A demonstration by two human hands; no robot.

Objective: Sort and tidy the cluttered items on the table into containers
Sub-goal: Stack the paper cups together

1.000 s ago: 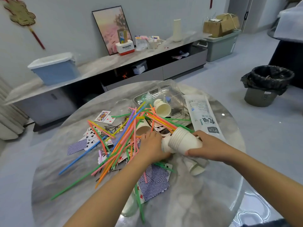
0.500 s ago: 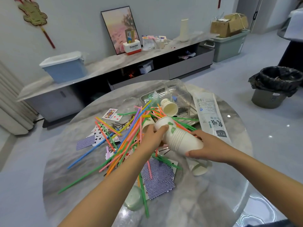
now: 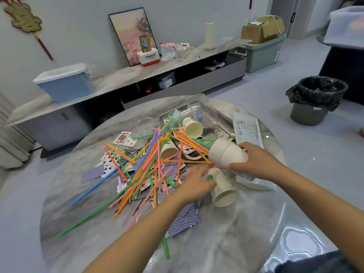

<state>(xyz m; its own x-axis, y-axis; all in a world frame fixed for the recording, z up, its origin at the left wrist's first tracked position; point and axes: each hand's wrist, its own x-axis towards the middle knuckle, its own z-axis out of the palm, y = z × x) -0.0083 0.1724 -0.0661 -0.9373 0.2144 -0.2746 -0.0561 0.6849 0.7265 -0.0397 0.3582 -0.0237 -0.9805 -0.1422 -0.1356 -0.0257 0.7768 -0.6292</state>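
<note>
My right hand [image 3: 258,163] grips a stack of nested white paper cups [image 3: 225,152], held on its side above the round marble table [image 3: 226,243]. My left hand [image 3: 196,181] reaches a single paper cup [image 3: 223,190] lying on its side below the stack, fingers touching its base end. Whether it grips that cup I cannot tell. Two more loose cups lie in the clutter: one [image 3: 169,151] among the coloured straws [image 3: 141,170] and one [image 3: 193,127] by the metal tray [image 3: 224,119]. Playing cards [image 3: 185,219] are scattered under the straws.
A clear plastic clamshell box [image 3: 202,109] sits on the tray, a clear lid [image 3: 146,124] beside it. A white printed plastic sleeve [image 3: 247,131] lies at the table's right. Hairpins lie among the cards. A black-lined bin [image 3: 317,99] stands on the floor at right.
My right hand has carried the cup stack to the right and turned it. My left hand left the stack's mouth and dropped down to the single cup lying on the table.
</note>
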